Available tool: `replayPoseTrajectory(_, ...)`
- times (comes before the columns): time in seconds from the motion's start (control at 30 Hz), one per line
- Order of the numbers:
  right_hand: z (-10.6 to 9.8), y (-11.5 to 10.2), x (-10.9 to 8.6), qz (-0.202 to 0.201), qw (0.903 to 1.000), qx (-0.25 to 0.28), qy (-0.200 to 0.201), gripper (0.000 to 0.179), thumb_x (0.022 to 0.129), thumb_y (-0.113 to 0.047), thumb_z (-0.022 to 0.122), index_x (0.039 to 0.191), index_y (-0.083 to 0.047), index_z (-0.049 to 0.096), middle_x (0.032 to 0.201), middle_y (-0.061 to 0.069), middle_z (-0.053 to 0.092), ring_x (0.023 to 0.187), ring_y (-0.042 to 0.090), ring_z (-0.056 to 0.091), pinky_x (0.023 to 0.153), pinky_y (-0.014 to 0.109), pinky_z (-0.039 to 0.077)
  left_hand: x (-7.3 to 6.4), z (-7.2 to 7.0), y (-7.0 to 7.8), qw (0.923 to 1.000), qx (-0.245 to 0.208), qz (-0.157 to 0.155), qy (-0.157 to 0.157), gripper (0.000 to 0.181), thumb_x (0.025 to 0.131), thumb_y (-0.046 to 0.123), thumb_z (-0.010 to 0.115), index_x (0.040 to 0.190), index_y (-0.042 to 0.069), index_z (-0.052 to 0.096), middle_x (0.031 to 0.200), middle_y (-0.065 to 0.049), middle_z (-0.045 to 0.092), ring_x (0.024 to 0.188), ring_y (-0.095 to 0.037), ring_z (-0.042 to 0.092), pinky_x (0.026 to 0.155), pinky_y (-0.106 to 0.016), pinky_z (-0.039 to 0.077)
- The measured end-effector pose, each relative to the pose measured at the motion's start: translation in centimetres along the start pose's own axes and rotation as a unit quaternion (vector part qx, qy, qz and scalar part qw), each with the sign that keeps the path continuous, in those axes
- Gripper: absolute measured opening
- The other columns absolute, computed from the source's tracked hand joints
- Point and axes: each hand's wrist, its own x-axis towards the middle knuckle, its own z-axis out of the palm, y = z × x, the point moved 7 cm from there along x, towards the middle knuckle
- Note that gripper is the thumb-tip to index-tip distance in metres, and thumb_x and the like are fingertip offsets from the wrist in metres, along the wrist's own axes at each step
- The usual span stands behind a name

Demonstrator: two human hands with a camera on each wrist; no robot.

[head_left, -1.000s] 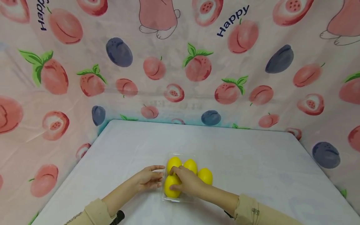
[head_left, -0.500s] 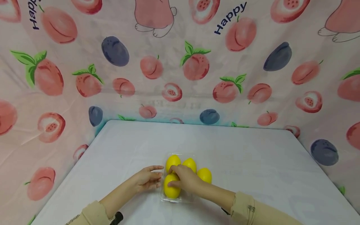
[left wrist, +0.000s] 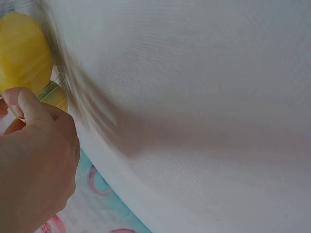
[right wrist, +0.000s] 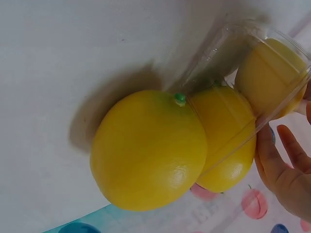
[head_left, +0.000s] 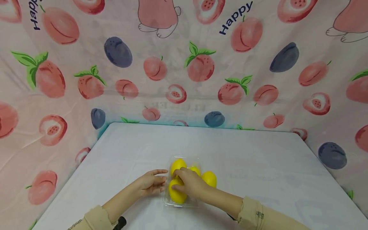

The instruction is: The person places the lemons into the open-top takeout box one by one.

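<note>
In the head view a clear plastic box (head_left: pixel 173 205) holds several yellow lemons. My right hand (head_left: pixel 192 183) reaches over it, thumb and fingers around the front lemon (head_left: pixel 179 194). The back-left lemon (head_left: pixel 178 164) lies just beyond those fingers, and the back-right lemon (head_left: pixel 195 169) is partly hidden by the hand. Outside the right wall lies another lemon (head_left: pixel 209 178); its green stem end shows in the right wrist view (right wrist: pixel 146 150). My left hand (head_left: pixel 152 183) is at the box's left wall, fingers loosely extended.
A white cloth covers the table (head_left: pixel 244 153). Behind and at both sides hangs a peach-print curtain (head_left: pixel 161 92). A dark strap end (head_left: pixel 120 222) shows by the left sleeve (head_left: pixel 97 217).
The front lemon has shifted slightly right and tilted under my right hand. The back-right lemon sits lower and shows less. My left hand has stayed beside the box.
</note>
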Motion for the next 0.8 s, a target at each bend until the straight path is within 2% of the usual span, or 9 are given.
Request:
replayPoseTrajectory(0.23,-0.4,-0.4,-0.2,0.000,0.9999,0.015,-0.005,0.028,0.083,-0.023,0.072,0.105,-0.008,0.064,0.091,-0.002,0.063,0.076,0.007,0.051,0.073,0.019,0.049,0.0,0.1,0.0,1.0000,-0.004,0.001,0.003,0.041,0.094,0.004,0.053,0.132,0.000,0.041,0.081,0.002,0.056,0.070,-0.008,0.055,0.065,-0.018,0.055)
replayPoseTrajectory(0.43,-1.1,-0.4,-0.5,-0.002,0.9985,0.054,0.003,0.024,0.083,-0.018,0.072,0.103,-0.006,0.065,0.094,0.004,0.065,0.082,0.015,0.057,0.075,0.022,0.051,0.0,0.1,-0.1,0.9999,-0.007,-0.001,0.010,0.040,0.093,0.004,0.054,0.131,0.001,0.042,0.080,0.002,0.056,0.070,-0.008,0.055,0.065,-0.019,0.055)
replayPoseTrajectory(0.53,-1.6,-0.2,-0.7,-0.011,0.9974,0.071,0.013,0.023,0.084,-0.015,0.071,0.102,-0.003,0.065,0.094,0.008,0.065,0.082,0.019,0.059,0.073,0.021,0.053,0.0,0.1,-0.1,0.9999,-0.006,-0.004,0.010,0.040,0.094,0.004,0.054,0.132,0.001,0.041,0.080,0.002,0.056,0.070,-0.008,0.055,0.065,-0.019,0.055)
replayPoseTrajectory(0.6,-2.1,-0.1,-0.9,-0.020,0.9965,0.077,0.025,0.022,0.084,-0.013,0.070,0.102,-0.002,0.064,0.095,0.010,0.066,0.082,0.022,0.060,0.072,0.026,0.055,0.0,0.0,-0.1,0.9999,-0.007,-0.004,0.009,0.040,0.094,0.004,0.054,0.132,0.001,0.041,0.080,0.002,0.056,0.070,-0.008,0.055,0.066,-0.019,0.055)
replayPoseTrajectory(0.8,-3.7,0.9,-1.3,-0.022,0.9950,0.077,0.059,0.019,0.084,-0.009,0.069,0.100,-0.001,0.064,0.095,0.010,0.066,0.081,0.020,0.059,0.073,0.034,0.056,0.0,0.1,0.1,0.9999,-0.010,-0.003,0.007,0.039,0.094,0.002,0.053,0.131,0.001,0.041,0.081,0.001,0.056,0.071,-0.008,0.055,0.066,-0.019,0.055)
